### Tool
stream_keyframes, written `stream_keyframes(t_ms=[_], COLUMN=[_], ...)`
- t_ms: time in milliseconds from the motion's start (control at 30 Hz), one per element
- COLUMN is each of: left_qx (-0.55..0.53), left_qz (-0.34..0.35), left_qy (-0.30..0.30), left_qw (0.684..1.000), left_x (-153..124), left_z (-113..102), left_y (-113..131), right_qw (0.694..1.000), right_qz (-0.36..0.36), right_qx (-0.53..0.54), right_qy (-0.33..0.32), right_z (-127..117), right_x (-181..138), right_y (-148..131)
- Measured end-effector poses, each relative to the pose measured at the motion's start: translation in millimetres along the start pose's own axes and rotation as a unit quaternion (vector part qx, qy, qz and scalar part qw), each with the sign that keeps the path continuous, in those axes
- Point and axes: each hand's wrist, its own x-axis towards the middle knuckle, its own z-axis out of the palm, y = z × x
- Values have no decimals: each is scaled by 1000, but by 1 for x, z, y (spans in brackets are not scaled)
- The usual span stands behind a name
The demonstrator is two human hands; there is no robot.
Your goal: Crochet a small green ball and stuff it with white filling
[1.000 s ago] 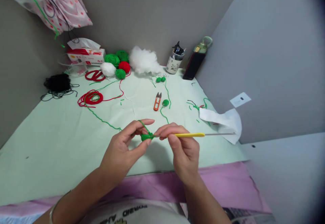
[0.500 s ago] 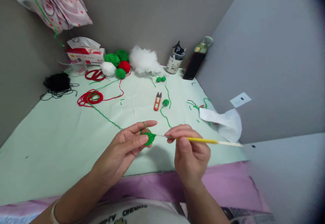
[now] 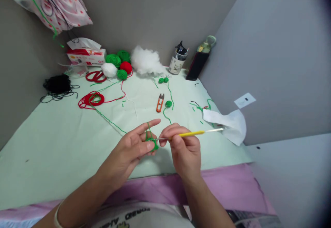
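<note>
My left hand [image 3: 133, 148] pinches a small green crochet piece [image 3: 154, 146] between thumb and fingers, with its forefinger stretched out and a strand of green yarn [image 3: 108, 119] looped over it. The yarn trails left across the pale green table [image 3: 51, 145]. My right hand [image 3: 182, 145] is closed on a yellow-handled crochet hook [image 3: 192, 133], whose metal tip points left into the green piece. Both hands hover just above the table's near edge.
Orange thread snips [image 3: 160, 103] lie beyond the hands, with small green crocheted balls [image 3: 168, 104] beside them. At the back are yarn balls [image 3: 117, 66], white stuffing [image 3: 146, 61], a tissue box [image 3: 85, 55], a cup [image 3: 177, 63] and a dark bottle [image 3: 198, 64]. White paper [image 3: 230, 123] lies right.
My right hand drew the hook out to the right, then pushed it back left into the green piece. The hook's handle now tilts up to the right. The left forefinger has lifted the yarn.
</note>
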Motion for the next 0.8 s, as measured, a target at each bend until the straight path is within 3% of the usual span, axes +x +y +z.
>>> stream_keyframes(t_ms=[100,200,400,667,800], left_qx=[-35,-28,90,159,175], left_qz=[-21,-1,76,97,103], left_qy=[-34,-20,25,61,72], left_qw=[999,999,993,981,977], left_x=[1,1,1,1,-2], left_z=[-4,-4,-3,-7,-5], left_y=[0,-2,-11,-6,-4], right_qw=[995,988,999,996,997], right_qz=[64,100,-12,60,58], right_qx=[78,119,-43,57,31], right_qy=[26,21,17,42,32], right_z=[-4,-5,3,2,-1], right_x=[7,8,-3,2,0], right_y=[-3,-2,5,1,1])
